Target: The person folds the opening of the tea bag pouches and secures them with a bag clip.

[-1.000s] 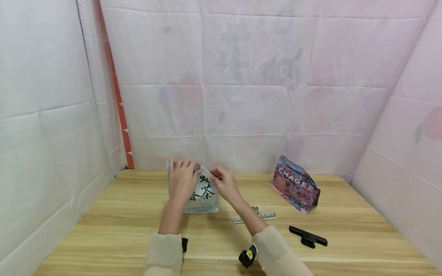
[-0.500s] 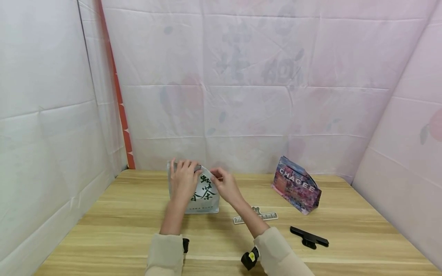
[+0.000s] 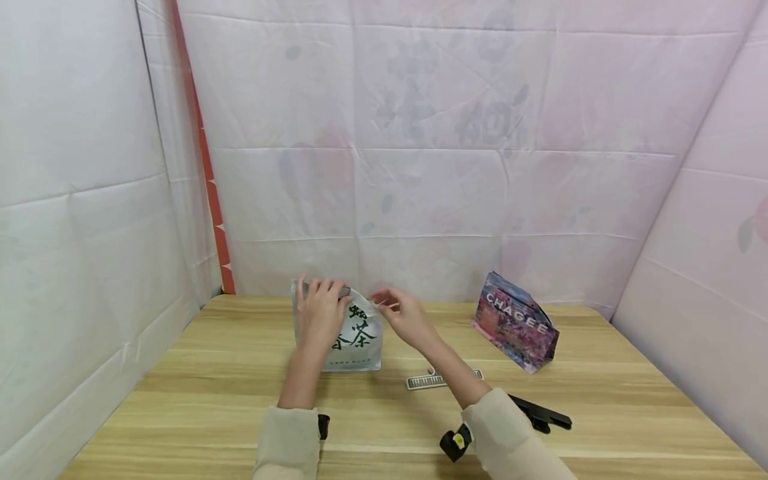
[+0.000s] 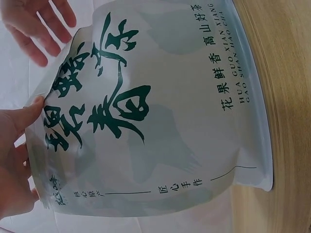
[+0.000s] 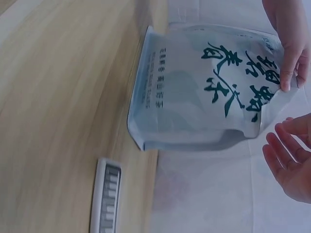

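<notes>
A pale grey tea bag (image 3: 355, 353) with dark green Chinese characters stands upright at the back of the table, left of centre. My left hand (image 3: 319, 315) grips its top edge; in the left wrist view the thumb presses the front while the other fingers are behind. The top edge folds forward at the right corner, as the right wrist view of the bag (image 5: 189, 92) shows. Just beside that corner is my right hand (image 3: 409, 321). Its fingers are loosely bent and hold nothing, with a small gap to the bag in the right wrist view.
A piano-key clip (image 3: 425, 382) lies under my right forearm, partly hidden. A black bag clip (image 3: 543, 413) lies farther right, partly covered by my sleeve. A colourful CHAGEE bag (image 3: 515, 323) stands back right. White cloth walls (image 3: 420, 200) enclose the wooden table (image 3: 228, 400).
My right hand has let go of the bag's right corner and moved slightly right. Its forearm now covers more of both clips. My left hand keeps its grip.
</notes>
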Available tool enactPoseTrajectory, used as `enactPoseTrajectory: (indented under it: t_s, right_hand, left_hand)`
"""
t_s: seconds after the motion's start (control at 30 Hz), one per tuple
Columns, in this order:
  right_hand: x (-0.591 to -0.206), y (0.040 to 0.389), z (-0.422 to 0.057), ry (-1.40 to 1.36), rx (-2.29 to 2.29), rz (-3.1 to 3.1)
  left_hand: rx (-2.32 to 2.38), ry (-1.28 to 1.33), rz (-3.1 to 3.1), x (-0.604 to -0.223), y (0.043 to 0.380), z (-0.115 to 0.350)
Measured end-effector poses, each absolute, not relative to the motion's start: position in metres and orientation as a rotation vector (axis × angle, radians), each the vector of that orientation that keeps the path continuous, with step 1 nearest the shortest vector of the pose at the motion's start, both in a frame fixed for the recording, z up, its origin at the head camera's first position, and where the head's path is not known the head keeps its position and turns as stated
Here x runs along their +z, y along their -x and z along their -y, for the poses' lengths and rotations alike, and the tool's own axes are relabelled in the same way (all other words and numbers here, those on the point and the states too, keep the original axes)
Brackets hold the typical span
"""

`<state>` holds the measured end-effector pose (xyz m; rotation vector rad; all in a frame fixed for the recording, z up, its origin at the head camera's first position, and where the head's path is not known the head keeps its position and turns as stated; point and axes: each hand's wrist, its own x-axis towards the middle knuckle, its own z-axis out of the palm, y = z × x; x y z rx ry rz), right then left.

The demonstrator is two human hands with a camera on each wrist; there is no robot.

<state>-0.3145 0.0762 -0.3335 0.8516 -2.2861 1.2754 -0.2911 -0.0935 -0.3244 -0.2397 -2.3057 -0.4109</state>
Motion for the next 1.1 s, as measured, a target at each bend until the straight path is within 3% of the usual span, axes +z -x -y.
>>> enactPoseTrajectory:
  t_s: [0.47,1.1]
  right_hand:
    - [-0.345,0.311,-0.136,-1.222,0.710,2.568]
    - [-0.374,0.306,-0.195,-1.206,0.242,2.946]
  left_hand:
    - [-0.424,0.221,2.341,-0.323,0.289,0.095]
    - [-0.426,0.229,2.330,-0.324,0.291,0.093]
